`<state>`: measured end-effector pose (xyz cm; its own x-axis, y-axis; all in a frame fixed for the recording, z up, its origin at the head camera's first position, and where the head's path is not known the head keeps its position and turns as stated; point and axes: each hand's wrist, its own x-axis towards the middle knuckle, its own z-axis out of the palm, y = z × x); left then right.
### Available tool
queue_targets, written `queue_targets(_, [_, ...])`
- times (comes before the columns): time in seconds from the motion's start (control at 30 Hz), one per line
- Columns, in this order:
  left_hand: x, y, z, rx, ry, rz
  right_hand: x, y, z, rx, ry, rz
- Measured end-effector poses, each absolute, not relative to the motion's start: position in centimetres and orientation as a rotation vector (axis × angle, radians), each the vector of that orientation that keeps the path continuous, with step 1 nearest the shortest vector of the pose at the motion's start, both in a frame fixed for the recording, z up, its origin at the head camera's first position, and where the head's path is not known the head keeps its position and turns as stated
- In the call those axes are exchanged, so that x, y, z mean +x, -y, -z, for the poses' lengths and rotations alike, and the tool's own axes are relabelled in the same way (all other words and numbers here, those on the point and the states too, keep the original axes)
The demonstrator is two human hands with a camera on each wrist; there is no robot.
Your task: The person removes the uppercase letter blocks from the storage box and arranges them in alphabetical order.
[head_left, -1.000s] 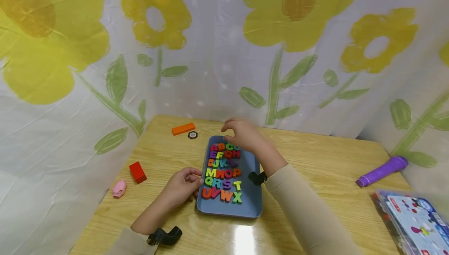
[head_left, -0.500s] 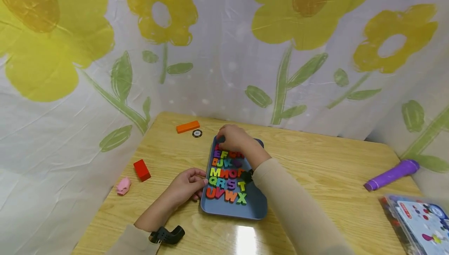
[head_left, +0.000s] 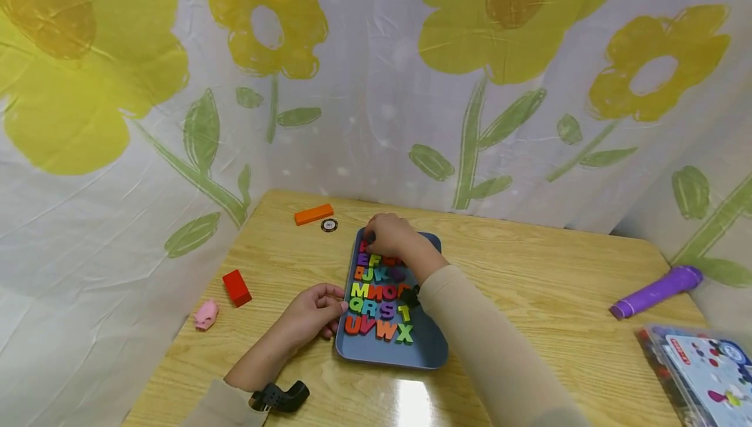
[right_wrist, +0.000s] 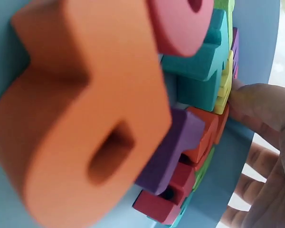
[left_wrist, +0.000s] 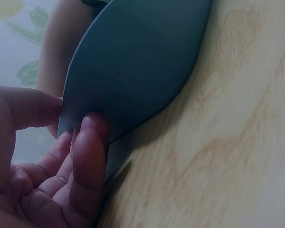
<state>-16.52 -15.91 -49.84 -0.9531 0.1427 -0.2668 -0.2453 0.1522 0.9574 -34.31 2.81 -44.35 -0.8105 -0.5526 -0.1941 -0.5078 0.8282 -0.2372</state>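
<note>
A blue-grey tray (head_left: 431,348) lies on the table, holding rows of colourful toy letters (head_left: 386,330). My left hand (head_left: 311,315) is at its left side; in the left wrist view its thumb (left_wrist: 35,109) and fingers pinch the tray's wall. Over the top rows, my right hand (head_left: 390,236) covers several letters, its fingertips lowered near the red A. Close up in the right wrist view, an orange letter P (right_wrist: 109,61) fills the foreground. There the right thumb (right_wrist: 261,99) touches letters beside a yellow one (right_wrist: 224,85); whether the fingers grip one is hidden.
Left of the tray lie a red block (head_left: 237,288), a pink toy pig (head_left: 206,315), an orange bar (head_left: 314,214) and a round black-and-white chip (head_left: 329,225). A purple toy microphone (head_left: 657,292) and a clear plastic box (head_left: 699,371) are at the right. Flowered curtains (head_left: 364,120) enclose the table.
My right hand has come down from above the tray's far edge onto the top letter rows, at the left. The left hand has stayed on the tray's left side.
</note>
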Motion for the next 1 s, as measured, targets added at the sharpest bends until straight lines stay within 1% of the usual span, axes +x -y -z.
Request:
queue_targets(0.67, [-16.5, 15.7, 49.9, -0.108, -2.144, -1.875, -34.5, -2.8, 44.7, -0.857, -2.802, 0.227])
queue_targets(0.87, [-16.5, 15.7, 49.9, -0.108, -2.151, -1.872, -34.6, -3.8, 43.7, -0.879, -2.8, 0.273])
queue_targets(1.0, [-16.4, 15.8, 50.0, -0.106, -2.159, -1.867, -34.6, -5.1, 42.5, -0.883, -2.782, 0.406])
